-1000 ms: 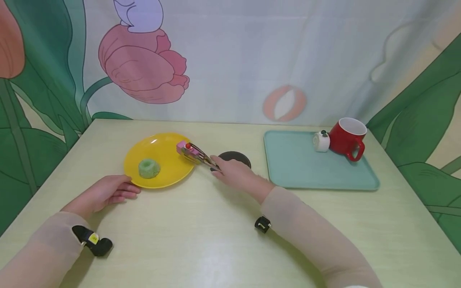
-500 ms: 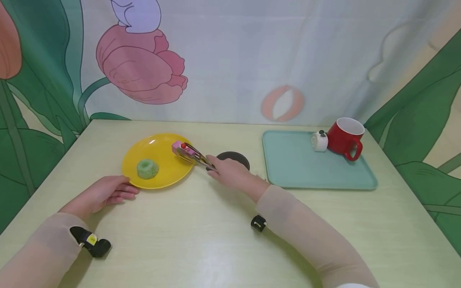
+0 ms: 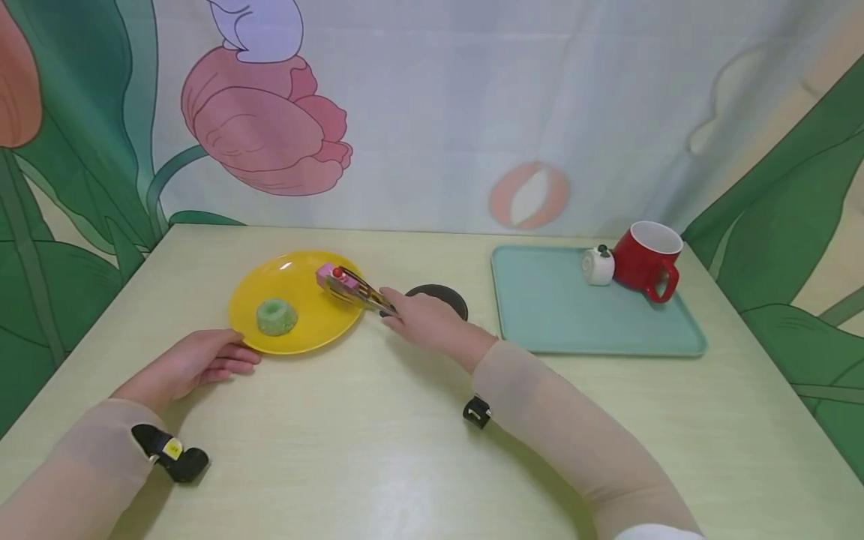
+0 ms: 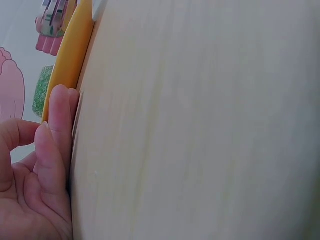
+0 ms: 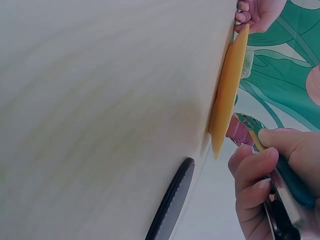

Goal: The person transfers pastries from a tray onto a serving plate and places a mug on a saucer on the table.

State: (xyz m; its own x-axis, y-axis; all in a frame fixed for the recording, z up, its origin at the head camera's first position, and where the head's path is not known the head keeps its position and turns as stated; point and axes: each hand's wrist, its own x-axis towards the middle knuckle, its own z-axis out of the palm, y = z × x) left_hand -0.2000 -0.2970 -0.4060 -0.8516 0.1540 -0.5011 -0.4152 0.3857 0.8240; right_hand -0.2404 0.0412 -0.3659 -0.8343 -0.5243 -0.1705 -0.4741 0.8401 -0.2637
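My left hand [image 3: 202, 358] pinches the near left rim of a yellow plate [image 3: 317, 330], thumb above and fingers below, as the left wrist view shows. A green ring-shaped cake [image 3: 277, 318] sits on that plate. My right hand [image 3: 432, 322] grips metal tongs [image 3: 370, 298] with teal on the handle. Between the tongs' ends is a small pink cake [image 3: 324, 274] with a red ball on top, over the plate's right part. In the right wrist view the pink cake [image 5: 239, 132] is partly behind the plate's rim; whether it touches the plate I cannot tell.
A dark round flat piece [image 3: 445, 295] lies on the table beyond my right hand, partly hidden by it. To the right, a light teal tray [image 3: 553, 315] bears a white roll cake [image 3: 598, 267] and a red mug [image 3: 634, 262]. A printed curtain hangs behind the table.
My right hand has moved a little left, carrying the tongs and the pink cake farther over the plate. The left hand keeps its place on the rim.
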